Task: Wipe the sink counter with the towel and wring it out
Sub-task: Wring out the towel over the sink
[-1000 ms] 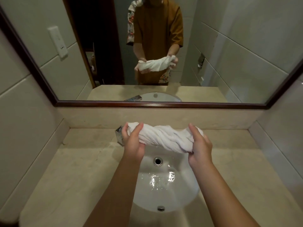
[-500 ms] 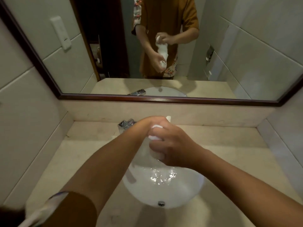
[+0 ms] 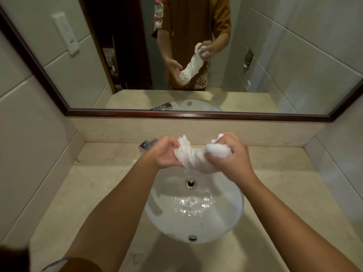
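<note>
Sink basin (image 3: 231, 218): white, round, water pooled inside, directly below both hands. Left hand (image 3: 165, 155): fingers curled round one end of towel. Towel (image 3: 193, 157): white, twisted into a rope between the hands, water dripping beneath. Right hand (image 3: 230, 156): clenched on the other end. Faucet (image 3: 146, 146): chrome, just behind left hand. Counter (image 3: 94, 185): beige stone. Mirror (image 3: 294, 55): beyond the hands.

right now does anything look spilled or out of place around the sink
Nothing stands out. Both hands, left hand and right hand, grip the twisted towel above the sink, so the water pools in the basin, not on the counter.
</note>
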`<act>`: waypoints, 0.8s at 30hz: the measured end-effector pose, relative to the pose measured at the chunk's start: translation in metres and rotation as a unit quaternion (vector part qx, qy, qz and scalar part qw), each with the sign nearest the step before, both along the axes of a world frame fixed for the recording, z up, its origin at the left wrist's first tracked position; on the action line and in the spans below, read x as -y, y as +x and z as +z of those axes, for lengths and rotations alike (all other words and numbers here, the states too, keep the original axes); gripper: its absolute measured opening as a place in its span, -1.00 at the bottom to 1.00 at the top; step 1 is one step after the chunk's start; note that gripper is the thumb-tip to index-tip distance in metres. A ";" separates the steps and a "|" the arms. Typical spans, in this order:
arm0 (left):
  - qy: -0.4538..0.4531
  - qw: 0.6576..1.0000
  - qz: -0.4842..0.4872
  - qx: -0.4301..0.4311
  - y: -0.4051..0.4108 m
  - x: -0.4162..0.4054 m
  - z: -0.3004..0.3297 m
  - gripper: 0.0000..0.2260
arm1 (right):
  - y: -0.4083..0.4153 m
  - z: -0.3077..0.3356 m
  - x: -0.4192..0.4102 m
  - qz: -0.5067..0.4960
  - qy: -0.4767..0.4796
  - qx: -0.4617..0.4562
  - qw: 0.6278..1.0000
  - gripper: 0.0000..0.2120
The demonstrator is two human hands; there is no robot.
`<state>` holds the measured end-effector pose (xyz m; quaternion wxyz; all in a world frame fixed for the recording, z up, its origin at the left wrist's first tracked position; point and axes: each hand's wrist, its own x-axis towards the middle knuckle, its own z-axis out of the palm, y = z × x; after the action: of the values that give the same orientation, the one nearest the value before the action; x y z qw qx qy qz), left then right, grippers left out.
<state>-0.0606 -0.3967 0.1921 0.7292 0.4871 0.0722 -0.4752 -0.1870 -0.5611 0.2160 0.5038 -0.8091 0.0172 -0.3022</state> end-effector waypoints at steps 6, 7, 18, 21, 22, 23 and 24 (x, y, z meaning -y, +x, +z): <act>-0.179 0.977 0.077 0.088 -0.017 -0.032 -0.033 -0.34 | -0.001 0.007 0.010 -0.056 0.466 -0.092 0.878 -0.71; -0.211 0.970 0.072 0.093 -0.021 -0.029 -0.034 -0.29 | 0.000 0.005 0.012 -0.046 0.524 -0.100 0.845 -0.71; -0.133 0.912 0.374 0.102 -0.033 0.007 -0.010 -0.52 | -0.002 -0.031 -0.007 -0.219 0.597 -0.143 0.758 -0.90; -0.060 0.910 0.400 0.092 -0.032 0.016 -0.014 -0.73 | 0.002 -0.016 -0.017 -0.226 0.426 -0.048 0.875 -0.86; -0.040 0.916 0.387 0.093 -0.030 0.018 -0.015 -0.83 | 0.001 -0.010 -0.020 -0.208 0.346 -0.024 0.915 -0.87; -0.019 0.925 0.366 0.096 -0.029 0.019 -0.014 -0.87 | 0.000 -0.005 -0.022 -0.182 0.262 0.002 0.948 -0.89; 0.001 0.935 0.341 0.094 -0.024 0.020 -0.015 -0.85 | -0.002 -0.002 -0.024 -0.149 0.172 0.035 0.973 -0.92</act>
<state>-0.0842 -0.4170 0.1773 0.8504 0.4762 0.1655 -0.1504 -0.1893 -0.5376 0.2141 0.5852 -0.6875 0.1713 -0.3944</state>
